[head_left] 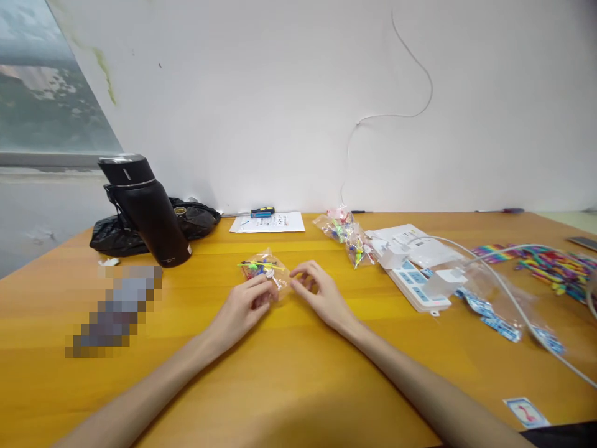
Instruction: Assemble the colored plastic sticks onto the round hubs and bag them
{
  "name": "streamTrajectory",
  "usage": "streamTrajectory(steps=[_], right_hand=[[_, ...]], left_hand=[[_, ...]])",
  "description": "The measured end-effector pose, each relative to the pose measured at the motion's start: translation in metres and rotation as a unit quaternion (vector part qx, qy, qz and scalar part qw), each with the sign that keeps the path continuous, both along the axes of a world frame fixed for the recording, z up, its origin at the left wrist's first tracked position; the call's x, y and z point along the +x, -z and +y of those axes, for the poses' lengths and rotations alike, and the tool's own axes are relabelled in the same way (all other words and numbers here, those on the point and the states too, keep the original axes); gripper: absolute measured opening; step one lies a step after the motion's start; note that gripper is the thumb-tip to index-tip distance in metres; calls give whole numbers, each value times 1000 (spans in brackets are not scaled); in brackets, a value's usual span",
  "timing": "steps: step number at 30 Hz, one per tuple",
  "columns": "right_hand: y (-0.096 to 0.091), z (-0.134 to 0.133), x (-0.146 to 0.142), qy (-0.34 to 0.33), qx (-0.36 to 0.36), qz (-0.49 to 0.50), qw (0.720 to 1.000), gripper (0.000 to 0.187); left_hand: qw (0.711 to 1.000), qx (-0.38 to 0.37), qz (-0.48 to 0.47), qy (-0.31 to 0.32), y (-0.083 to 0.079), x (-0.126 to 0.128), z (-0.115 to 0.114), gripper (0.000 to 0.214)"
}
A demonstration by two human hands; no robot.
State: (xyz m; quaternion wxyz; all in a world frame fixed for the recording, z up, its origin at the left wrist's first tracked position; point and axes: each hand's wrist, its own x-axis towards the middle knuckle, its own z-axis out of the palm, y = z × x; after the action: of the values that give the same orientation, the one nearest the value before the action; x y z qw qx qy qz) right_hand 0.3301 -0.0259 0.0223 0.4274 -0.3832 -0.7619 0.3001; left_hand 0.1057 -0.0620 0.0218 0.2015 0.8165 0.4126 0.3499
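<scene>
A small clear plastic bag (263, 267) with colourful little pieces inside lies on the yellow wooden table (289, 373) just beyond my hands. My left hand (245, 308) has its fingers curled and pinches the bag's near edge. My right hand (319, 292) rests beside it, fingers bent and pinched at the bag's right corner. Both forearms stretch in from the bottom edge.
A black flask (147, 208) stands at the left before a black bag (196, 221). Paper with a small tool (268, 221) lies near the wall. To the right are another bag of coloured pieces (347, 236), a white power strip (415, 280), cables, and rainbow strips (545, 261).
</scene>
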Motion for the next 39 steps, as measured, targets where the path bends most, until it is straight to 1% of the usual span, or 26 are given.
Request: streamTrajectory(steps=[3, 5, 7, 10, 15, 20, 23, 25, 27, 30, 31, 32, 33, 34, 35, 36, 37, 38, 39], right_hand=[[-5, -7, -2, -38, 73, -84, 993, 15], [-5, -10, -2, -46, 97, -124, 986, 13], [-4, -11, -3, -52, 113, -154, 980, 9], [-2, -12, -4, -60, 134, -193, 970, 9], [0, -12, -7, -39, 142, -248, 958, 18], [0, -10, -5, -5, 134, -264, 955, 24], [0, -11, -4, 9, 151, -274, 950, 28], [-1, -12, -4, 9, 166, -269, 949, 27], [0, -13, -5, -2, 181, -244, 953, 24], [2, -14, -6, -41, 192, -193, 962, 21], [2, -13, -6, -55, 188, -182, 964, 22], [3, -13, -6, -69, 180, -176, 965, 23], [4, -12, -5, -80, 169, -174, 967, 24], [5, -11, -4, -87, 157, -175, 968, 25], [5, -10, -2, -91, 145, -177, 969, 25], [5, -9, -1, -94, 134, -181, 970, 26], [5, -9, 0, -97, 127, -185, 970, 26], [4, -8, 1, -100, 123, -191, 969, 26], [4, -8, 2, -101, 120, -198, 968, 27]], left_hand=[[1000, -14, -8, 9, 3, -4, 2, 15], [1000, -22, -14, 10, 5, -6, 2, 16], [1000, -24, -14, 3, 6, -9, 3, 17], [999, -27, -8, -17, 8, -13, 6, 17], [999, -29, -16, -22, 8, -15, 6, 13], [1000, -1, -10, -9, 1, -11, 1, 15], [1000, 25, 9, 4, -1, -6, -4, 14], [998, 53, 27, 19, -3, -2, -9, 13], [995, 76, 48, 46, -7, 2, -15, 13], [984, 91, 92, 119, -17, 4, -20, 9], [981, 91, 103, 134, -21, 2, -18, 14], [982, 95, 104, 124, -24, -3, -14, 23], [988, 90, 101, 79, -26, -10, -9, 28], [993, 81, 87, 18, -27, -20, -2, 31], [994, 68, 77, -42, -27, -32, 6, 34], [992, 43, 82, -87, -27, -47, 14, 42], [990, -3, 101, -101, -27, -61, 22, 52], [987, -59, 119, -87, -26, -76, 28, 62], [982, -117, 135, -57, -26, -89, 32, 72]])
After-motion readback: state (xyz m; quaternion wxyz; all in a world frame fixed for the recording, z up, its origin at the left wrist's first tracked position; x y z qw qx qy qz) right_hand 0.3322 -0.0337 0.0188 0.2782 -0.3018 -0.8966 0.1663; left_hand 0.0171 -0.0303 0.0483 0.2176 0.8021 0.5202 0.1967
